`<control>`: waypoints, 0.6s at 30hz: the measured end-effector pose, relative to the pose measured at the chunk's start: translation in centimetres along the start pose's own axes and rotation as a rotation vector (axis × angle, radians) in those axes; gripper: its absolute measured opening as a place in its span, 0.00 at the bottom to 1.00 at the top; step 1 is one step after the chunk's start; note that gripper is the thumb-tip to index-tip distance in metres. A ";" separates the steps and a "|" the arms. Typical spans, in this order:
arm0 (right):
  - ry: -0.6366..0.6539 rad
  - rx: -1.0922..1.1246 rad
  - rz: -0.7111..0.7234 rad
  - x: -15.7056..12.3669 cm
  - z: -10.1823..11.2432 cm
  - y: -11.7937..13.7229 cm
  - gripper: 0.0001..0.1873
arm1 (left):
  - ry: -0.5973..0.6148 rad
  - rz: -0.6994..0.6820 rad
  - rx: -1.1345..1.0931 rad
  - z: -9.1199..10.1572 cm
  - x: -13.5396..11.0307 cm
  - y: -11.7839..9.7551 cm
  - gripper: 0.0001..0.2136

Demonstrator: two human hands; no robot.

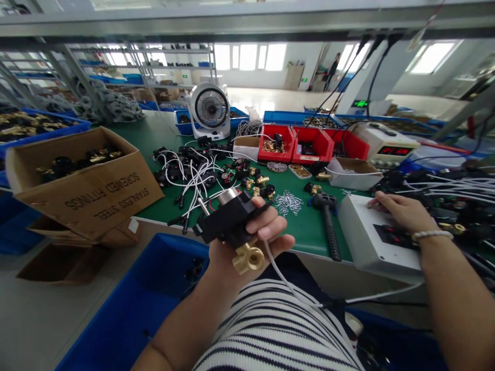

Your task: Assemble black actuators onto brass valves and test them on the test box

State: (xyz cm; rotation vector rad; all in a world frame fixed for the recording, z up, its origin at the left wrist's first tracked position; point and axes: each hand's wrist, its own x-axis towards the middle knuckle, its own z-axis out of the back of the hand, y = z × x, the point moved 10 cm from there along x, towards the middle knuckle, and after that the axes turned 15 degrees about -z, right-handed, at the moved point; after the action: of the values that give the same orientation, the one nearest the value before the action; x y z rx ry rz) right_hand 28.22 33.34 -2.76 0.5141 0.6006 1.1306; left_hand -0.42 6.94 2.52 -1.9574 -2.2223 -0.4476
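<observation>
Sprawling across mid-frame, the green bench (305,226) carries parts while the left hand (247,242) clamps a solenoid valve (232,221) and the right hand (402,212) lies flat, fingers apart, on a white box (363,237).

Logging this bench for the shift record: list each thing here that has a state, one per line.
left hand: closed around the valve, held up off the bench
valve: black body on top, brass port facing the camera
right hand: flat on the white box, holding nothing
white box: red digits lit
meter: red display lit
fan: upright; running or not, cannot tell
cardboard box: open, tipped, fittings inside
</observation>
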 end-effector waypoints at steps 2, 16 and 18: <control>-0.009 -0.001 -0.008 -0.5 0.1 0.2 0.12 | 0.060 0.025 0.021 -0.6 0.0 0.3 0.17; 0.095 0.081 0.141 0.6 -0.6 -0.3 0.24 | -0.656 -0.042 0.633 7.2 -1.9 -1.3 0.16; 0.109 0.079 0.172 1.2 -0.7 -0.5 0.23 | -0.599 -0.064 0.780 7.1 -1.4 -1.5 0.20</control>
State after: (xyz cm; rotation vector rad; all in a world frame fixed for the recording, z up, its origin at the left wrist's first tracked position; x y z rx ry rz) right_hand 28.41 34.38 -3.81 0.5828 0.7082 1.3084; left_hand -1.09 7.72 -4.84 -1.6853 -2.2251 0.9829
